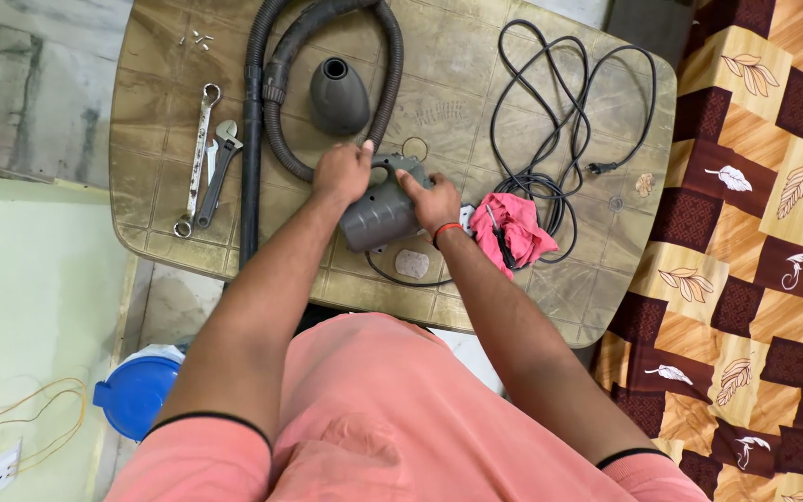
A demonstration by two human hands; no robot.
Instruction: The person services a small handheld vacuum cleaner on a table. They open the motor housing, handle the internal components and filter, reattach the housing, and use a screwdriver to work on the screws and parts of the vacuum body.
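Note:
A grey plastic appliance housing (pixel 381 212) with small vent holes lies on the worn tan table (pixel 457 84). My left hand (pixel 342 172) grips its upper left side. From the right, my right hand (pixel 429 200), with an orange band at the wrist, holds the other side. A grey cone-shaped nozzle (pixel 338 95) stands just beyond the housing. A black corrugated hose (pixel 276 102) loops around the nozzle.
A combination spanner (pixel 197 158) and an adjustable wrench (pixel 218 172) lie at the table's left. Small screws (pixel 199 39) sit at the far left corner. A coiled black power cord (pixel 555 121) and a pink cloth (pixel 511 232) lie right. A patterned bedspread (pixel 764 232) borders the table. Below left sits a blue container (pixel 137 390).

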